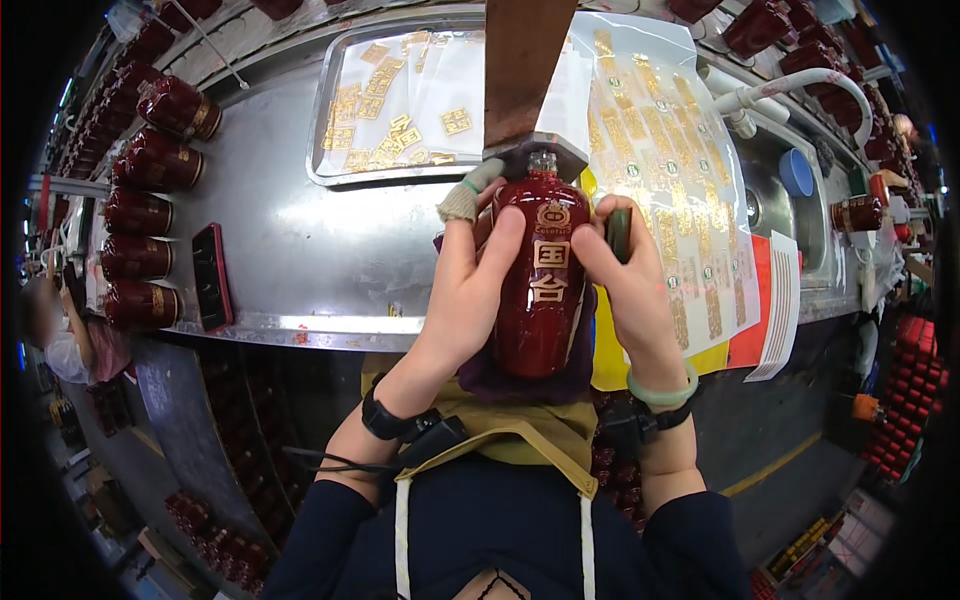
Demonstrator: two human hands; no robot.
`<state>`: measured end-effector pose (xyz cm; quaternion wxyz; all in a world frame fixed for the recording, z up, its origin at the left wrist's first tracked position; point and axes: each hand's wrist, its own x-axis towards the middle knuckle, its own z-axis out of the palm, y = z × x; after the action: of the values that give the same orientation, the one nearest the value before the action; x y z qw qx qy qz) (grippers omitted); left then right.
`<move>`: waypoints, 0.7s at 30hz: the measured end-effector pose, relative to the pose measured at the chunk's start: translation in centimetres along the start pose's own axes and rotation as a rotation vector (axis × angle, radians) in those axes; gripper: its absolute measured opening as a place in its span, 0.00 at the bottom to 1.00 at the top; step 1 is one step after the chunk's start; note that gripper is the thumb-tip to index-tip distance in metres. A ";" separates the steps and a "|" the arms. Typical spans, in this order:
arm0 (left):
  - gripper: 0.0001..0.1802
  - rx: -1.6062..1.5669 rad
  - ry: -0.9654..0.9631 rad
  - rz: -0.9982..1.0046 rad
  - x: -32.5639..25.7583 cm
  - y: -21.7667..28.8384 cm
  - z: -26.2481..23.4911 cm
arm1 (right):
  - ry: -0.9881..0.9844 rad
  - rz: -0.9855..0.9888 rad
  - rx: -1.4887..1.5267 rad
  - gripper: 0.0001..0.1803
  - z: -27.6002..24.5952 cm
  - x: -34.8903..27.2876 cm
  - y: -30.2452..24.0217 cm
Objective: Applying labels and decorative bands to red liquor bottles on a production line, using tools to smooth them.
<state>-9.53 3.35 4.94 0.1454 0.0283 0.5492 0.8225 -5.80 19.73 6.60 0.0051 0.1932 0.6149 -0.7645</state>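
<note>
Head view: both hands, left hand (462, 275) and right hand (632, 280), grip the red bottle (540, 290) between them.

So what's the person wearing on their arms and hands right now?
Dark navy sleeves pushed up both forearms. The left hand has a knitted finger cot and a black wrist strap with a cable; the right hand has a pale green bangle above a black strap.

one held bottle (540, 280), five lying bottles (150, 215), one tray (330, 110)

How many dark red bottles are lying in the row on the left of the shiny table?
5: top, next, middle, fourth, lowest. More may be hidden beyond.
</note>
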 end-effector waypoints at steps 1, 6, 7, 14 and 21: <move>0.35 0.049 -0.069 0.004 -0.9 0.4 -0.3 | -0.033 -0.049 -0.042 0.19 -0.1 -0.7 0.2; 0.41 0.093 -0.132 -0.006 -1.5 0.3 0.1 | -0.049 -0.069 0.057 0.22 0.1 -1.1 1.1; 0.41 0.060 -0.116 -0.028 -1.5 0.4 0.2 | -0.049 -0.056 0.074 0.23 0.1 -1.1 1.2; 0.44 0.095 -0.157 0.002 -2.2 -0.3 -0.8 | -0.058 -0.059 -0.072 0.26 -0.7 -2.5 2.1; 0.45 0.058 -0.109 -0.022 -2.1 -0.4 -0.6 | -0.058 -0.060 -0.062 0.26 -1.5 -2.0 2.5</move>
<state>-7.52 2.40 4.56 0.1832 0.0711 0.5643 0.8018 -2.89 20.05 4.57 0.0058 0.1523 0.6433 -0.7502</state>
